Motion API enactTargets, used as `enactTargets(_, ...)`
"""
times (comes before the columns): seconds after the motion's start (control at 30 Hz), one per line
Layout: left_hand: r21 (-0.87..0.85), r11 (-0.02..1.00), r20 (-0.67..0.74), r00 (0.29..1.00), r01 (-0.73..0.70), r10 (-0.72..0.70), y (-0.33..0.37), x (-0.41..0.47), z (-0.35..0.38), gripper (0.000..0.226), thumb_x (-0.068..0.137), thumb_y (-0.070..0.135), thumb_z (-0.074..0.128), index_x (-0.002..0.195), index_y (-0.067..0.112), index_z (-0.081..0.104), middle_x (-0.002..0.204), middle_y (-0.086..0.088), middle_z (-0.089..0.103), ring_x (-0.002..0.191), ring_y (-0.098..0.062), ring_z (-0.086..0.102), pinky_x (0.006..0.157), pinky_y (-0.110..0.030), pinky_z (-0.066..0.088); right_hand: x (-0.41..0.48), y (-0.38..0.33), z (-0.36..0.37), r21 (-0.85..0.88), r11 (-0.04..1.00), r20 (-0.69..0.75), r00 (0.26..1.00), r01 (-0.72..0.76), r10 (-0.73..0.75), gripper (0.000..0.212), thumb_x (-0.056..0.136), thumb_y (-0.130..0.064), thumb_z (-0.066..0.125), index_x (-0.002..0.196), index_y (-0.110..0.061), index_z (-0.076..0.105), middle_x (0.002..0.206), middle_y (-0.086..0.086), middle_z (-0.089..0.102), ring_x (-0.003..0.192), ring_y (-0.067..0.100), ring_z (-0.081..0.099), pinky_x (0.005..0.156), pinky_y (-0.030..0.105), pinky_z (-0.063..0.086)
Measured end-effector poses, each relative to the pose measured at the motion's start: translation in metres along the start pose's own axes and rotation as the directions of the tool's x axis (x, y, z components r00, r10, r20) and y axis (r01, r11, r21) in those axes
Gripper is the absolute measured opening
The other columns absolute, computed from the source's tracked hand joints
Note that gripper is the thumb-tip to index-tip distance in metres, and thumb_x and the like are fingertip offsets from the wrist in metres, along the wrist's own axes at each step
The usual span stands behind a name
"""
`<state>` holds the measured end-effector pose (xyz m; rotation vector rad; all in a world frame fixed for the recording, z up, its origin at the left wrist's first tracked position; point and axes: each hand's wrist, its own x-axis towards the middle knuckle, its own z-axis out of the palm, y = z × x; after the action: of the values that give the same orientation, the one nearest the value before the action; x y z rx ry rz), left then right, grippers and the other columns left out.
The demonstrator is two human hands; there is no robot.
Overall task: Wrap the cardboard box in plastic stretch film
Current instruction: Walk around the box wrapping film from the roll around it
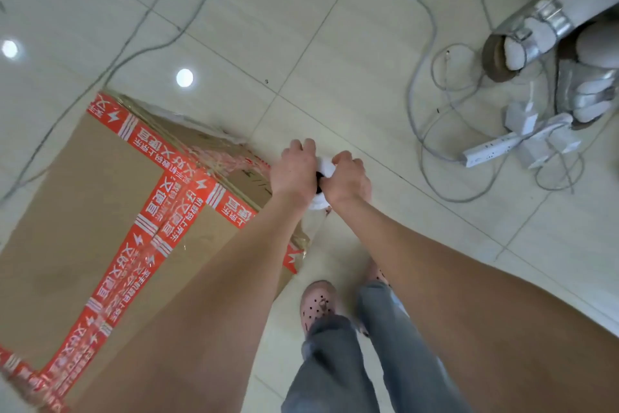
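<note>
**Mia:** Where is the box?

**Ben:** The big brown cardboard box with red printed tape (pixel 93 185) sits on the pale tiled floor (pixel 335 44), on the left, close to the person's legs.

**Mia:** Is it wrapped yet?

**Ben:** Only a bit, I think. There is shiny, crinkly clear film (pixel 217 153) on its far side. The top looks bare. So I guess there are many more turns to go.

**Mia:** Where is the roll?

**Ben:** The white roll of plastic stretch film (pixel 325 166) is just past the box's corner, between both hands.

**Mia:** What are the hands doing?

**Ben:** They are close together. The left hand (pixel 294 171) curls round the roll on the box side. The right hand (pixel 348 178) grips the other side.

**Mia:** What else is there?

**Ben:** Pink shoes with holes (pixel 318 302) are below the hands. Long grey cables (pixel 432 21) and a white power strip (pixel 492 148) lie well apart, on the right.
</note>
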<state>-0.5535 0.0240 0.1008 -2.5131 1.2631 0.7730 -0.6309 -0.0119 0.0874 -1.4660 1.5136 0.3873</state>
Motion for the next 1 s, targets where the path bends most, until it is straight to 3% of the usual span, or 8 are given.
enactTargets(0.1, 0.074, 0.989, 0.024, 0.992, -0.129, 0.127, 0.007, 0.009, -0.002, 0.032, 0.09, 0.008, 0.05, 0.121, 0.014, 0.049, 0.115, -0.007, 0.05, 0.106, -0.026, 0.051, 0.062, -0.033, 0.037, 0.007, -0.002, -0.006, -0.001, 1.0, -0.033, 0.999, 0.014, -0.014, 0.037, 0.089, -0.02, 0.057, 0.125, -0.02, 0.048, 0.124, 0.003, 0.049, 0.101, 0.026, 0.059, 0.074, 0.032, 0.045)
enactTargets(0.23, 0.027, 0.991, -0.005, 0.992, -0.129, 0.129, 0.001, 0.021, -0.009, 0.021, 0.088, 0.007, 0.049, 0.108, 0.01, 0.053, 0.105, -0.007, 0.052, 0.097, -0.027, 0.054, 0.06, -0.032, 0.036, 0.019, -0.012, -0.013, -0.175, 0.977, -0.058, 0.989, 0.124, -0.136, 0.035, 0.087, -0.019, 0.056, 0.122, -0.022, 0.054, 0.118, 0.001, 0.054, 0.093, 0.023, 0.058, 0.065, 0.029, 0.038)
enactTargets(0.33, -0.084, 0.995, -0.015, 0.999, -0.047, 0.046, -0.007, 0.03, -0.017, 0.018, 0.087, 0.012, 0.05, 0.104, 0.009, 0.053, 0.103, -0.008, 0.052, 0.093, -0.029, 0.056, 0.059, -0.033, 0.036, 0.029, -0.029, -0.017, -0.3, 0.925, -0.025, 0.968, 0.231, -0.25, 0.032, 0.086, -0.015, 0.051, 0.116, -0.023, 0.058, 0.115, 0.0, 0.055, 0.084, 0.022, 0.055, 0.063, 0.028, 0.035)
enactTargets(0.47, -0.214, 0.965, 0.034, 0.989, 0.149, -0.145, -0.027, 0.036, -0.029, 0.023, 0.084, 0.019, 0.056, 0.104, 0.008, 0.052, 0.105, -0.009, 0.053, 0.092, -0.032, 0.058, 0.062, -0.034, 0.037, 0.034, -0.063, -0.018, -0.417, 0.82, 0.118, 0.918, 0.393, -0.38, 0.042, 0.087, -0.013, 0.053, 0.127, -0.026, 0.053, 0.125, 0.0, 0.048, 0.099, 0.027, 0.058, 0.073, 0.031, 0.042)
enactTargets(0.63, -0.281, 0.923, 0.039, 0.964, 0.263, -0.263, -0.049, 0.039, -0.028, 0.02, 0.084, 0.019, 0.055, 0.1, 0.006, 0.051, 0.105, -0.011, 0.055, 0.092, -0.033, 0.058, 0.064, -0.036, 0.042, 0.034, -0.088, -0.003, -0.478, 0.727, 0.191, 0.866, 0.493, -0.462, 0.048, 0.085, -0.008, 0.056, 0.131, -0.023, 0.047, 0.131, 0.0, 0.043, 0.11, 0.024, 0.053, 0.075, 0.031, 0.043)
enactTargets(0.7, -0.275, 0.919, 0.047, 0.959, 0.282, -0.28, -0.053, 0.038, -0.025, 0.024, 0.084, 0.021, 0.057, 0.102, 0.007, 0.05, 0.107, -0.011, 0.054, 0.093, -0.033, 0.059, 0.065, -0.037, 0.044, 0.033, -0.086, 0.006, -0.456, 0.766, 0.132, 0.886, 0.453, -0.445, 0.053, 0.083, -0.007, 0.06, 0.131, -0.02, 0.042, 0.132, 0.003, 0.04, 0.116, 0.023, 0.046, 0.072, 0.031, 0.041)
enactTargets(0.83, -0.219, 0.967, -0.01, 0.99, 0.133, -0.139, -0.05, 0.038, -0.025, 0.03, 0.087, 0.016, 0.058, 0.113, 0.008, 0.047, 0.114, -0.01, 0.048, 0.094, -0.032, 0.057, 0.059, -0.035, 0.039, 0.029, -0.069, 0.012, -0.135, 0.988, -0.09, 0.992, 0.08, -0.092, 0.044, 0.084, -0.012, 0.062, 0.123, -0.017, 0.042, 0.126, 0.006, 0.04, 0.11, 0.026, 0.05, 0.068, 0.033, 0.04)
enactTargets(1.0, -0.033, 0.995, -0.021, 0.995, -0.094, 0.093, -0.044, 0.054, -0.035, 0.032, 0.087, 0.011, 0.053, 0.119, 0.013, 0.049, 0.116, -0.008, 0.048, 0.106, -0.027, 0.048, 0.06, -0.033, 0.036, 0.029, -0.071, 0.007, -0.273, 0.939, -0.075, 0.969, 0.209, -0.237, 0.034, 0.086, -0.015, 0.057, 0.119, -0.02, 0.049, 0.12, 0.003, 0.046, 0.099, 0.024, 0.054, 0.066, 0.031, 0.037)
